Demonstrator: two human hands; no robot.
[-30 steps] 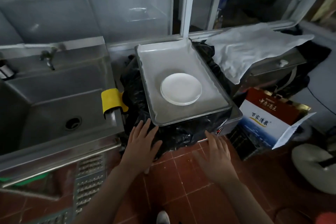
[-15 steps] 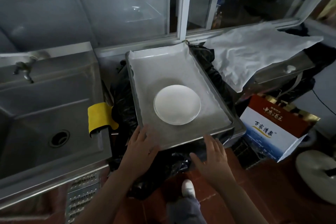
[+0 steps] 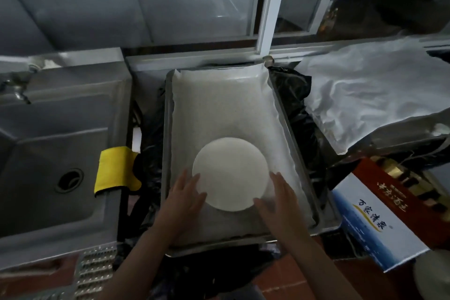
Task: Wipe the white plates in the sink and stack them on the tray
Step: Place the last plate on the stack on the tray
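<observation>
We see the round white plates (image 3: pixel 230 174) stacked on the paper-lined metal tray (image 3: pixel 287 114), beside the empty steel sink (image 3: pixel 48 153). Our left hand (image 3: pixel 185 196) and right hand (image 3: pixel 276 198) lie open and flat on each side, touching the rim, gripping nothing. We think plates are hard, smooth and breakable, and a stack is heavy. Best hold them under both edges.

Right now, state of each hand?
Left hand: open, fingers spread at the round white plates' left edge.
Right hand: open, at its right edge.
</observation>
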